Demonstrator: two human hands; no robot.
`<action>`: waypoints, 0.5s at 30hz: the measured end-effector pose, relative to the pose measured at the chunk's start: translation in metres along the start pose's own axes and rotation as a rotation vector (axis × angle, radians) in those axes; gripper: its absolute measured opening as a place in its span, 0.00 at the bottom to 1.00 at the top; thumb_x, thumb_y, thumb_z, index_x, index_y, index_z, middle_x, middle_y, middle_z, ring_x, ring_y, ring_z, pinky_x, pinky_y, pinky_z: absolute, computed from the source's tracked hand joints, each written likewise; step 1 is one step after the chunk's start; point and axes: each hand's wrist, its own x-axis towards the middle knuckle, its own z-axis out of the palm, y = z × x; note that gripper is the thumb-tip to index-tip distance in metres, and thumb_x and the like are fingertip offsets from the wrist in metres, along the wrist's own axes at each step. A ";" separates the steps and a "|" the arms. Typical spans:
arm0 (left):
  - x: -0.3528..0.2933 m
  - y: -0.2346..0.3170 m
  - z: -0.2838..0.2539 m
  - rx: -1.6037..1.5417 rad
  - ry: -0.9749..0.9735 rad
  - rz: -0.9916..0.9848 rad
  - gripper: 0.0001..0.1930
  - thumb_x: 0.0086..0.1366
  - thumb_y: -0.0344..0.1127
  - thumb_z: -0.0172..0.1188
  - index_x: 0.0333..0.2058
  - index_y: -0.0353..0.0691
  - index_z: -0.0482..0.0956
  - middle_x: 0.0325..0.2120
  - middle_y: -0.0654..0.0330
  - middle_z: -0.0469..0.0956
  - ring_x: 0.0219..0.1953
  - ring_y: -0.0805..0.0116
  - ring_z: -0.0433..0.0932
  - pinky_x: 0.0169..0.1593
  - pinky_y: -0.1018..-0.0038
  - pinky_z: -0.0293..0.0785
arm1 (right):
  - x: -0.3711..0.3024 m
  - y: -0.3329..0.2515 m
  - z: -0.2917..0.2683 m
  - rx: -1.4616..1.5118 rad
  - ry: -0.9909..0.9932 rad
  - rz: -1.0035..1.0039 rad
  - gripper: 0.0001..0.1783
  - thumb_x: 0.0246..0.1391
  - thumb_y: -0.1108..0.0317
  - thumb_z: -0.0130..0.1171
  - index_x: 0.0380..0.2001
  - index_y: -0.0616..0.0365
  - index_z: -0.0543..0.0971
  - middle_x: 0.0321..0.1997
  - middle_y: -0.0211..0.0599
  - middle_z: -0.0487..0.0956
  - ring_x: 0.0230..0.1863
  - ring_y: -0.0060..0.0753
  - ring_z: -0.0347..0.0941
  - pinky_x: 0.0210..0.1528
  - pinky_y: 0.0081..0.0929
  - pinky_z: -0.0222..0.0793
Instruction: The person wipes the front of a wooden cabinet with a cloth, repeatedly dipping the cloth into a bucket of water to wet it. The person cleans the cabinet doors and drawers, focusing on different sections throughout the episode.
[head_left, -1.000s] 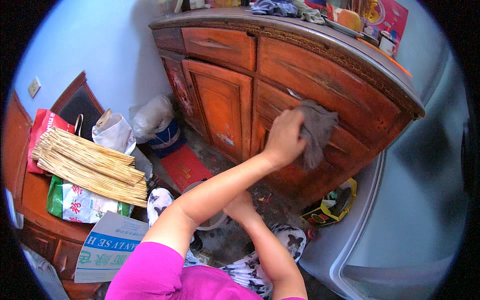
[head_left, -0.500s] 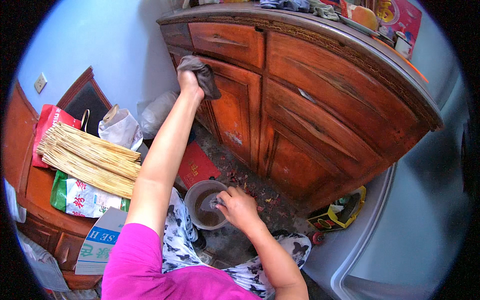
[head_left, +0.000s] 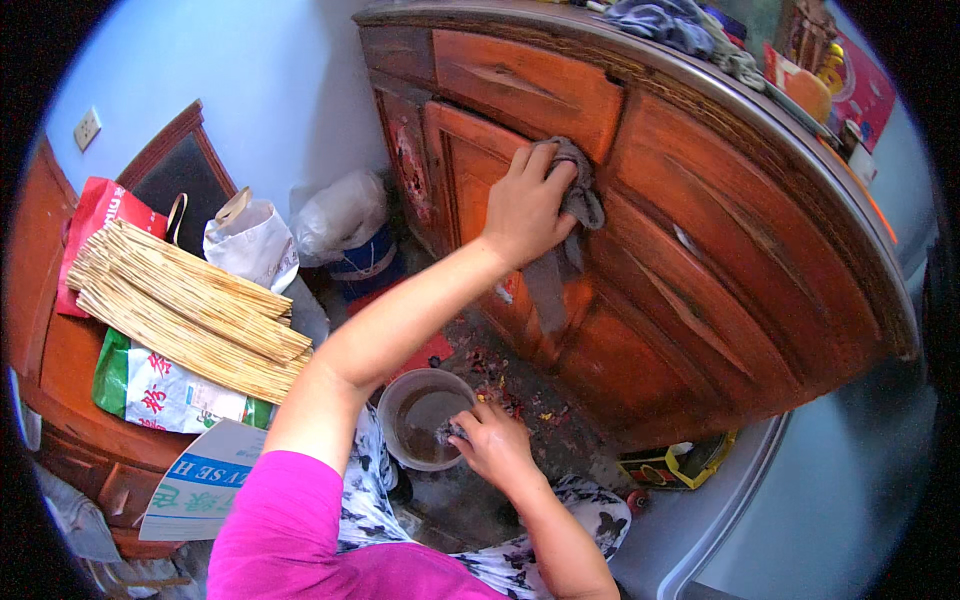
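My left hand [head_left: 526, 208] presses a damp-looking grey cloth [head_left: 582, 190] against the front of a reddish-brown wooden cabinet [head_left: 700, 265], at the upright between its doors. One end of the cloth hangs below my fingers. Lower down, my right hand [head_left: 497, 447] pinches a small grey scouring pad [head_left: 452, 434], mostly hidden by the fingers, over the right side of a round plastic basin [head_left: 383, 418]. Murky brown water [head_left: 420, 415] lies in the basin, which stands on the floor between my knees.
Bundled thin straw-coloured sticks [head_left: 190, 305] lie on bags on wooden furniture at left. Behind them are a white bag [head_left: 250, 245] and a blue bucket [head_left: 365, 262]. Litter [head_left: 500, 385] dots the floor. A yellow-and-black box [head_left: 685, 465] sits under the cabinet; cloths [head_left: 665, 25] lie on its top.
My left hand has moved right and down along the cabinet front with the cloth, which was bunched before. My right hand stays at the basin. The view has shifted slightly.
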 end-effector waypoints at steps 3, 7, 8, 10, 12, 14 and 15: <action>0.004 -0.044 -0.006 0.060 -0.049 0.110 0.28 0.48 0.33 0.70 0.50 0.43 0.77 0.55 0.50 0.73 0.58 0.47 0.73 0.52 0.57 0.80 | 0.005 -0.001 0.012 0.001 -0.042 0.010 0.15 0.51 0.61 0.72 0.41 0.49 0.83 0.40 0.36 0.79 0.44 0.46 0.79 0.42 0.42 0.79; 0.006 -0.127 0.010 0.191 0.053 -0.053 0.26 0.51 0.32 0.67 0.51 0.46 0.79 0.55 0.53 0.75 0.59 0.49 0.74 0.55 0.58 0.79 | 0.013 0.002 0.023 -0.014 -0.057 0.012 0.15 0.51 0.61 0.72 0.42 0.49 0.82 0.40 0.36 0.79 0.45 0.46 0.79 0.41 0.41 0.79; 0.004 -0.161 0.014 0.261 0.080 -0.156 0.25 0.52 0.32 0.66 0.52 0.46 0.79 0.55 0.53 0.75 0.59 0.49 0.74 0.56 0.58 0.79 | 0.015 0.000 0.022 -0.002 -0.065 0.011 0.15 0.51 0.60 0.72 0.42 0.48 0.82 0.40 0.36 0.79 0.44 0.46 0.79 0.42 0.42 0.78; 0.014 -0.213 0.005 0.341 0.006 -0.365 0.24 0.57 0.31 0.64 0.54 0.46 0.78 0.56 0.52 0.75 0.59 0.48 0.74 0.57 0.57 0.77 | 0.017 0.002 0.025 -0.004 -0.069 0.010 0.15 0.51 0.60 0.72 0.42 0.48 0.82 0.40 0.36 0.79 0.44 0.46 0.79 0.42 0.42 0.78; 0.048 -0.224 -0.005 0.370 -0.155 -0.570 0.22 0.62 0.33 0.61 0.57 0.46 0.77 0.57 0.52 0.75 0.59 0.47 0.75 0.59 0.55 0.76 | 0.020 0.010 0.022 -0.027 -0.062 0.011 0.15 0.51 0.60 0.72 0.41 0.49 0.81 0.40 0.36 0.78 0.44 0.46 0.78 0.41 0.43 0.79; 0.063 -0.244 -0.006 0.358 -0.053 -0.832 0.21 0.66 0.37 0.56 0.58 0.44 0.76 0.56 0.48 0.75 0.58 0.43 0.76 0.60 0.54 0.75 | 0.020 0.008 0.022 -0.020 -0.058 -0.003 0.15 0.52 0.60 0.71 0.40 0.50 0.80 0.40 0.37 0.77 0.45 0.46 0.78 0.38 0.44 0.79; 0.065 -0.262 -0.004 0.296 0.156 -0.967 0.21 0.68 0.39 0.53 0.58 0.42 0.76 0.54 0.44 0.76 0.57 0.41 0.77 0.59 0.53 0.75 | 0.022 0.006 0.023 -0.008 -0.057 -0.016 0.15 0.52 0.60 0.71 0.41 0.50 0.80 0.40 0.37 0.77 0.45 0.46 0.78 0.39 0.44 0.79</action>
